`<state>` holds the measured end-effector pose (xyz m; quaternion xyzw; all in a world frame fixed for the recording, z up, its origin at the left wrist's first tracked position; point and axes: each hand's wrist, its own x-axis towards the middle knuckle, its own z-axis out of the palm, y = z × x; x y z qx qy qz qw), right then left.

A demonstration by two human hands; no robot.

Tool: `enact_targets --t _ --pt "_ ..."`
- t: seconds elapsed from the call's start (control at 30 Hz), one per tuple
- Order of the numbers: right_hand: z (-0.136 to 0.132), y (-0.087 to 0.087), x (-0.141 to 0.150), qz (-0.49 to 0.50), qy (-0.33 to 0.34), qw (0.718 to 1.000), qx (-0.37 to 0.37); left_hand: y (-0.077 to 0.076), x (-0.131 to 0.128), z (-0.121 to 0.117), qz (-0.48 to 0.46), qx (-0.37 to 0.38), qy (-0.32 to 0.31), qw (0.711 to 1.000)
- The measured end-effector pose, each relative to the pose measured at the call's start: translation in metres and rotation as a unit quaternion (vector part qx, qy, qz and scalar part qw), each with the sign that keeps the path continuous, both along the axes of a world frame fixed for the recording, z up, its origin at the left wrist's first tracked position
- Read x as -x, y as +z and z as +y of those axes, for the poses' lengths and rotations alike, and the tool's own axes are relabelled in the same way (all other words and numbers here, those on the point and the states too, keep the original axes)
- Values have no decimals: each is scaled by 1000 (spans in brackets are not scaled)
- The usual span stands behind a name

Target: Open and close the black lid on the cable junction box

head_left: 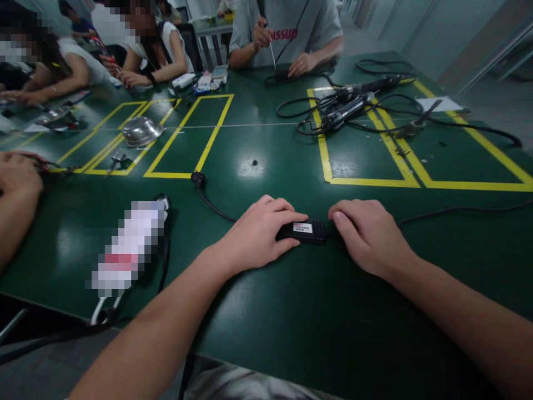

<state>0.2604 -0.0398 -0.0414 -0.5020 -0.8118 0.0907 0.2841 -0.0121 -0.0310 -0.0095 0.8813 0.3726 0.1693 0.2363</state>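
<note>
A small black power adapter (306, 230) with a white label lies on the green table (266, 311) in front of me. My left hand (260, 233) rests over its left end, fingers curled around it. My right hand (366, 236) lies just to its right, fingers together and bent, touching the adapter's right end where a black cable (458, 211) leaves toward the right. Another black cable (210, 200) with a round plug runs off from behind my left hand.
Yellow tape boxes (187, 139) mark the table. Electric screwdrivers with tangled cables (350, 105) lie at the back right, a metal bowl (141, 130) at the back left. Several other people sit around the far and left sides; one person's hand (16, 178) rests at the left edge.
</note>
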Motion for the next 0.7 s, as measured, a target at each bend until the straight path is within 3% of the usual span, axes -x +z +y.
enact_targets --t 0.53,0.7 --pt "2 -3 -1 -39 69 997 10 -5 -6 0 -41 37 11 998" --pt "2 -1 1 -46 56 997 23 -6 -9 0 -27 19 15 999"
